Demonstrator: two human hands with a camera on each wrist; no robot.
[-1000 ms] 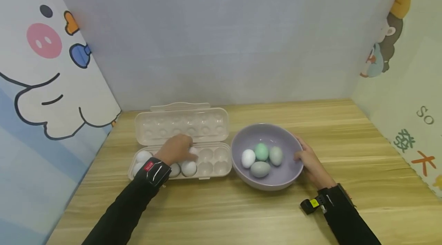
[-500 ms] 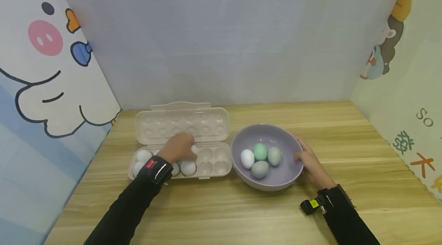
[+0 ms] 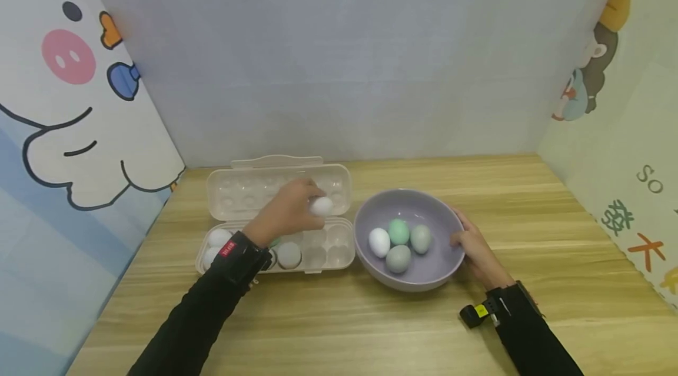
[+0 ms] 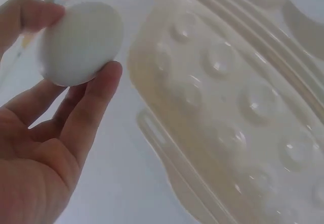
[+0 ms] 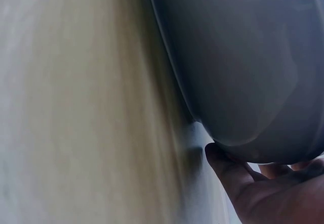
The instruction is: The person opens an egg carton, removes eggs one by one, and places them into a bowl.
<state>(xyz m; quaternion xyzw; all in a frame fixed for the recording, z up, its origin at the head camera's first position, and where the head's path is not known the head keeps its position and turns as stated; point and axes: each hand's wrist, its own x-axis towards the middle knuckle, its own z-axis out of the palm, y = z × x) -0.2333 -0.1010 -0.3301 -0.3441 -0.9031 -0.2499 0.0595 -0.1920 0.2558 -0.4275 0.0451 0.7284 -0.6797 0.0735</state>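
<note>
My left hand [image 3: 286,211] pinches a white egg [image 3: 321,206] between thumb and fingertips, raised over the egg carton [image 3: 337,256]. Close up in the left wrist view, the egg [image 4: 83,42] sits clear of the palm. My right hand [image 3: 479,255] grips the right side of a purple bowl [image 3: 408,288], thumb over the rim. Underneath, in the right wrist view, its fingers lie against the bowl's outer wall [image 5: 243,67]. Inside the bowl are a white egg [image 3: 379,243], a mint-green egg [image 3: 399,232] and two greyish eggs. My left hand and sleeve hide part of the carton.
The carton's clear lid [image 3: 233,193] lies folded back behind its base. More eggs fill its left cells, among them a white egg [image 3: 219,239] and a pale egg [image 3: 289,255]. A wooden table [image 3: 318,329] bears everything, with walls behind and at both sides.
My left hand has lifted the white egg out of the carton's back row and moved up and to the right. The right hand has stayed on the bowl.
</note>
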